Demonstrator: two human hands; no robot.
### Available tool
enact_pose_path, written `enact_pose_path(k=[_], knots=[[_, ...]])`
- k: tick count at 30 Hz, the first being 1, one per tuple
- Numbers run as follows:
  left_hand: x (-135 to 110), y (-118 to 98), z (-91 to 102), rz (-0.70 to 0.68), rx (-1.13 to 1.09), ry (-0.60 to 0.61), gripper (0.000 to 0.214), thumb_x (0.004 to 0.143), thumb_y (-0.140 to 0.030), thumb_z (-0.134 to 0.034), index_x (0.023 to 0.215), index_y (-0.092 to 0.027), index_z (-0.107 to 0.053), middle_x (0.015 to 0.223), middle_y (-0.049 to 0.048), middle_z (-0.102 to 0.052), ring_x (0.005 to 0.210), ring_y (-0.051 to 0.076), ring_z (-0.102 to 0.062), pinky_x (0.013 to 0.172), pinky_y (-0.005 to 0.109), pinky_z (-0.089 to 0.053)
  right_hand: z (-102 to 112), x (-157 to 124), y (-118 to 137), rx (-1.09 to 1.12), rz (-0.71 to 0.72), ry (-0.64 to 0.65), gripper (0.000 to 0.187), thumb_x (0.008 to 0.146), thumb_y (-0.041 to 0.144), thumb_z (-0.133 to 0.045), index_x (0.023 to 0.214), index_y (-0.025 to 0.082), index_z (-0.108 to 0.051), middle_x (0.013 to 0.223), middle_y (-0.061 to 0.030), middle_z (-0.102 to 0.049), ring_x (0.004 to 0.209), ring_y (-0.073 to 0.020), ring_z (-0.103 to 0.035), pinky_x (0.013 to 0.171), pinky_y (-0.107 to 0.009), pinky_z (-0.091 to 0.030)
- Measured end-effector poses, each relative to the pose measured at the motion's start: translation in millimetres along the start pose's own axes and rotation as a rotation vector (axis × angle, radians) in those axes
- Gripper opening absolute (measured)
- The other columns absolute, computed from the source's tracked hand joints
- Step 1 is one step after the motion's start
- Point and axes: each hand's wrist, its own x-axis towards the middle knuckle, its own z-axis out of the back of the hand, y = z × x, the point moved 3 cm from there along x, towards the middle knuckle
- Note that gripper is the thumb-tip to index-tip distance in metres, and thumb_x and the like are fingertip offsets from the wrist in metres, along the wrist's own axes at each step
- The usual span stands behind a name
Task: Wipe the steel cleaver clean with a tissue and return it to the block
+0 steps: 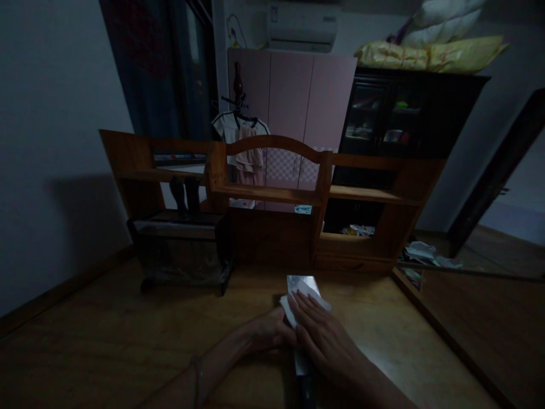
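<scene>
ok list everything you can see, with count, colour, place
Knife: 1, silver blade and black handle, beneath the hands
Wipe: 1, white, on the blade
Rack: 1, black, left
Handles: 2, black, atop rack
Surface: 1, brown, foreground
Shelf: 1, brown, behind surface
Clothes: count unclear, white and pink, behind shelf
Wardrobe: 1, pink, back
Air conditioner: 1, white, above wardrobe
Cabinet: 1, black, right of wardrobe
Sacks: count unclear, yellow, atop cabinet
Bundle: 1, white, on sacks
Curtain: 1, dark blue, left
Clutter: count unclear, mixed, right
Left hand: 1, bare, by blade
Right hand: 1, bare, on wipe
</scene>
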Motion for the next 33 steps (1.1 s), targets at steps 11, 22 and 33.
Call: enact_pose_path(k=[11, 22, 33], knots=[[-0.2, -5.4, -6.0, -0.034, -0.031, 0.046, 0.100, 0.048, 0.008, -0.076, 0.135, -0.028, -0.044, 0.111, 0.0067, -0.064, 0.100, 0.025, -0.065, 0.074, 0.028, -0.052, 1.1, -7.9, -19.2, 0.082, -0.133, 0.005, 0.050, 0.102, 0.037, -0.030, 0.151, 0.028, -0.025, 0.158, -0.0013, -0.025, 0.147, -0.0238, -0.016, 0.120, -0.052, -0.020], [-4.0, -12.1, -10.8, -0.062, -0.016, 0.045, 0.109, 0.049, 0.007, -0.078, 0.141, -0.030, -0.033, 0.122, 0.0105, -0.058, 0.106, 0.029, -0.063, 0.079, 0.033, -0.053, 19.9, -42.4, -70.8, 0.123, -0.235, -0.154, 0.050, 0.102, 0.034, -0.029, 0.151, 0.023, -0.026, 0.156, -0.0055, -0.027, 0.144, -0.0229, -0.026, 0.118, -0.048, -0.027], [-2.7, 0.0, 1.4, -0.022, 0.039, -0.075, 0.056, 0.050, 0.005, -0.070, 0.101, -0.017, -0.068, 0.088, 0.0020, -0.068, 0.087, 0.019, -0.064, 0.072, 0.024, -0.047, 6.8, 9.5, 15.8, 0.061, 0.023, 0.033, 0.051, 0.102, 0.032, -0.032, 0.152, 0.023, -0.022, 0.156, -0.0037, -0.026, 0.146, -0.0206, -0.022, 0.121, -0.046, -0.020]])
